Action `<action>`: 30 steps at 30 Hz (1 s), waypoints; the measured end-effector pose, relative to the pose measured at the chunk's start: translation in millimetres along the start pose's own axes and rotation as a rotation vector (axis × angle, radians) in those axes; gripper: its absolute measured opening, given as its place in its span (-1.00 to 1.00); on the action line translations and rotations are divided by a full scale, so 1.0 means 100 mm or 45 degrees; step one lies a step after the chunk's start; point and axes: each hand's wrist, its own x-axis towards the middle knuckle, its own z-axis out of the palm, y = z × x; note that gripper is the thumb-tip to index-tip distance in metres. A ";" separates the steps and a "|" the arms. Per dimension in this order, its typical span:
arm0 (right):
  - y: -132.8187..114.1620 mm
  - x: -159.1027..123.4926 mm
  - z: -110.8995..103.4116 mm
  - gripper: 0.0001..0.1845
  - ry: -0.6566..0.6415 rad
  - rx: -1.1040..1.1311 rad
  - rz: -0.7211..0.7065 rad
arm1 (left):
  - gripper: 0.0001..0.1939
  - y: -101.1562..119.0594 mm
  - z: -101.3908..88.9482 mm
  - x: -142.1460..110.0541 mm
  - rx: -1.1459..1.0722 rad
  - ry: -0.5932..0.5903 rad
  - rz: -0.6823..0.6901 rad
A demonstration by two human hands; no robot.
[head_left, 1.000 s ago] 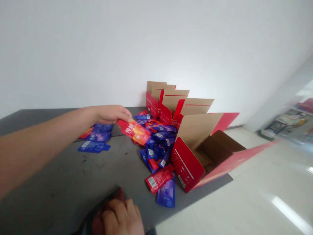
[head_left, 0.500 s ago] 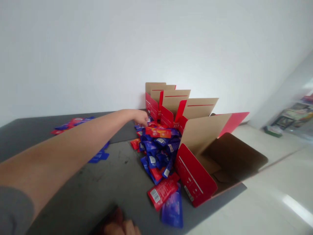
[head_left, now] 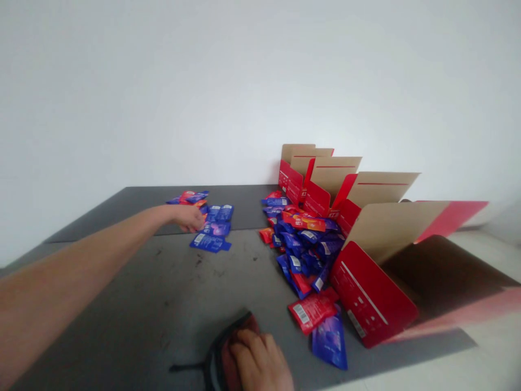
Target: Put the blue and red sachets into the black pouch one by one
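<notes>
Premises resemble a workroom. Open cartons [head_left: 391, 228] and heaped pouches [head_left: 303, 244] occupy a grey desk [head_left: 163, 293] against a white wall [head_left: 228, 92].

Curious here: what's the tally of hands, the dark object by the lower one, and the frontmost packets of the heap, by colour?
Left hand and right hand: 2
Dark object: 1
Frontmost red packet, barcode showing: 1
Frontmost blue packet, partly beneath it: 1
Total: 5

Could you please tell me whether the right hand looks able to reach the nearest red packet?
Probably yes: only bare tabletop seems to lie between the right hand and that red packet.
</notes>
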 end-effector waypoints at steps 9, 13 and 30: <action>-0.03 0.06 -0.08 -0.84 0.102 0.007 -0.100 | -0.70 0.21 -0.20 0.24 0.128 -0.044 0.152; -0.04 0.07 -0.10 -0.84 0.104 0.005 -0.097 | -0.69 0.14 -0.15 0.29 0.198 -0.038 0.121; -0.03 0.04 -0.12 -0.68 -0.022 0.079 -0.019 | -0.76 -0.09 0.52 0.12 0.312 0.081 0.286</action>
